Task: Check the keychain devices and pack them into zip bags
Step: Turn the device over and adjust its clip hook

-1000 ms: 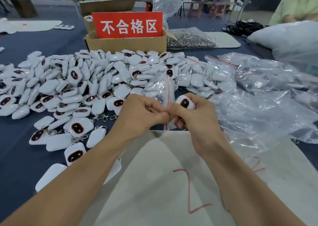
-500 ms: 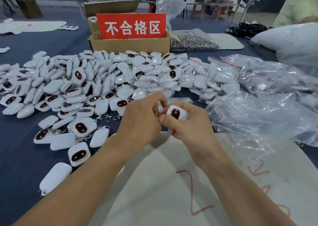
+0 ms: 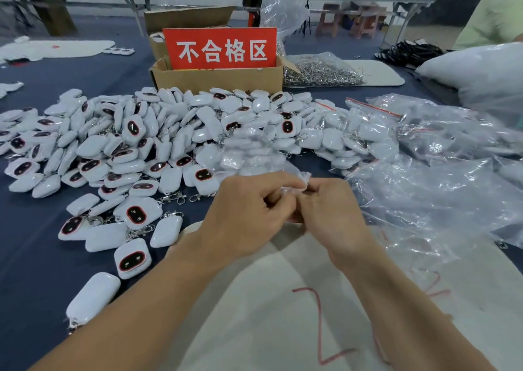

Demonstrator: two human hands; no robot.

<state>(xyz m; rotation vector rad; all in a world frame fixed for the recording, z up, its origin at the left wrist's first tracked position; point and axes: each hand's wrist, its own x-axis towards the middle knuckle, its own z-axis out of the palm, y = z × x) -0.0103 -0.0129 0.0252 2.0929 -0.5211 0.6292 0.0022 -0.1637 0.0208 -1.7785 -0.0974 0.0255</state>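
My left hand (image 3: 249, 215) and my right hand (image 3: 331, 212) meet over the near edge of the blue table. Their fingertips pinch the crumpled edge of a clear zip bag (image 3: 295, 186). The rest of the bag is a blur rising in front of the pile. The keychain device that my right hand held is hidden. A big heap of white keychain devices (image 3: 141, 144), some showing dark oval faces with red rims, covers the table left and behind my hands. Loose clear zip bags (image 3: 424, 189) with red strips lie heaped at the right.
Behind the heap stands a cardboard box (image 3: 218, 79) with a red sign (image 3: 220, 48). A bag of metal rings (image 3: 322, 71) lies to its right. A white cloth mat (image 3: 283, 314) with red marks is under my forearms. A person in a green top (image 3: 492, 17) sits far right.
The device seen in my right hand half a second ago is out of sight. Both hands have closed together on the bag's edge, and the bag has swung up, blurred.
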